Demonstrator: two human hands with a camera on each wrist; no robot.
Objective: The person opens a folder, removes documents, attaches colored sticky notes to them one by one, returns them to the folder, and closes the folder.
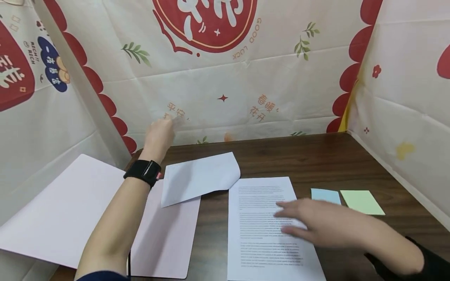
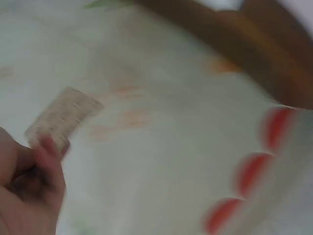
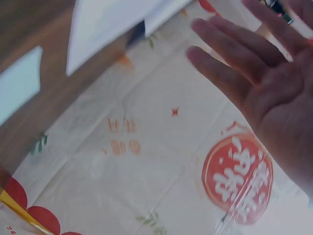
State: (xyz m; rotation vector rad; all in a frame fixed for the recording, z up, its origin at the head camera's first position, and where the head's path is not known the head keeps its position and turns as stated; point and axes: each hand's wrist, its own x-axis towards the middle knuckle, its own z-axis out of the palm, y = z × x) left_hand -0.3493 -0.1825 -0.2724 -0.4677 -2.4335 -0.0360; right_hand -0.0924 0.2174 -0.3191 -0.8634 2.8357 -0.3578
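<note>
My left hand (image 1: 159, 136) is raised at the back left, above the far table edge. In the left wrist view its thumb and fingers pinch one end of a small beige rectangular piece (image 2: 68, 112) with blurred marks on it; the kind is unclear. My right hand (image 1: 327, 222) hovers with spread fingers over the right side of a printed text sheet (image 1: 263, 226). Between its fingers, in the right wrist view, there is nothing. A white envelope-like folded paper (image 1: 200, 175) lies left of the sheet, overlapping a pale pink folder (image 1: 168, 242).
Two sticky notes, one blue (image 1: 325, 195) and one green (image 1: 362, 202), lie on the brown wooden table (image 1: 281, 156) beyond my right hand. The folder's raised left flap (image 1: 66, 210) leans near the side cloth. A printed white cloth (image 1: 225, 78) walls off the back and both sides.
</note>
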